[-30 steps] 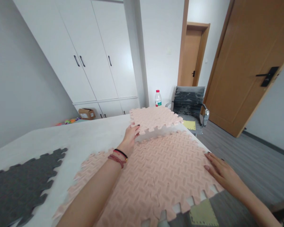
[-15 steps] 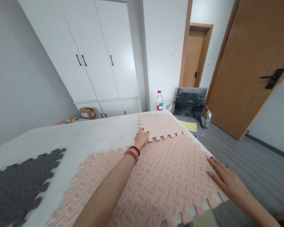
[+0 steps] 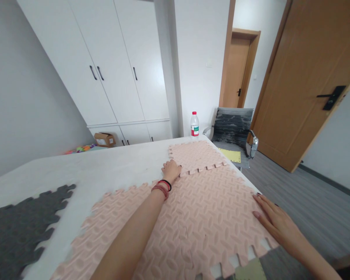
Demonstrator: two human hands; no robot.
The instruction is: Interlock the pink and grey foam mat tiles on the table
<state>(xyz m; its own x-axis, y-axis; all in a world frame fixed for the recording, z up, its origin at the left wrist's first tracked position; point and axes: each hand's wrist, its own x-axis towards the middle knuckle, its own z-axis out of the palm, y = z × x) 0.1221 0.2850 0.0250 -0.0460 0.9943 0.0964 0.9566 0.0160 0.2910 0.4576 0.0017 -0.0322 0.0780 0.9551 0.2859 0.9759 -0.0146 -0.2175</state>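
My left hand (image 3: 171,170) is at the near left corner of a small pink foam mat tile (image 3: 200,155), its fingers bent and closed over that corner. The fingertips are partly hidden. This tile's near toothed edge lies along the far edge of a larger pink foam mat (image 3: 212,210); some teeth look slightly raised. My right hand (image 3: 272,212) rests flat with fingers stretched on the larger mat's right edge. Another pink mat section (image 3: 116,217) adjoins it on the left, partly under my left forearm.
A dark grey foam mat (image 3: 23,229) lies left on the white table (image 3: 113,167). A bottle with a red cap (image 3: 194,124) stands at the far edge. Beyond are a chair (image 3: 233,128) holding a yellow sheet (image 3: 230,155), a cardboard box (image 3: 104,139), and white cabinets (image 3: 128,93).
My left hand has shifted slightly, its fingers more bent over the tile's corner and the knuckles turned up. My right hand stays on the mat edge. The view has turned slightly right.
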